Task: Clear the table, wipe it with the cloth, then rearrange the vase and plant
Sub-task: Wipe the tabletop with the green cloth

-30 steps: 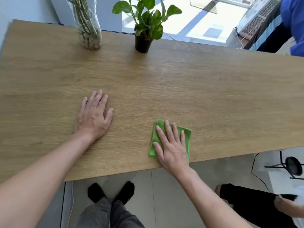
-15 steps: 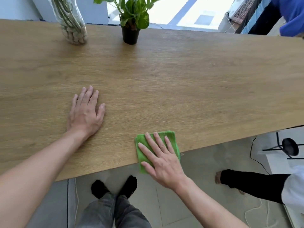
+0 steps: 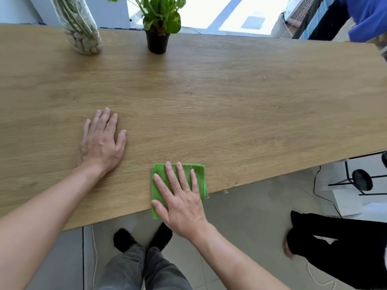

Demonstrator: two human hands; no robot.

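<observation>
The green cloth (image 3: pixel 199 174) is a folded fuzzy square, no tag or writing I can make out, sitting right at the near edge of the wooden table (image 3: pixel 230 101) with one corner hanging over. The right hand (image 3: pixel 181 197) lies flat on it, fingers spread, pressing rather than gripping. The left hand (image 3: pixel 100 141) is palm-down on bare wood, well apart. At the far edge, a clear vase (image 3: pixel 81 28) of pebbles and stems stands near a black-potted plant (image 3: pixel 159 24).
</observation>
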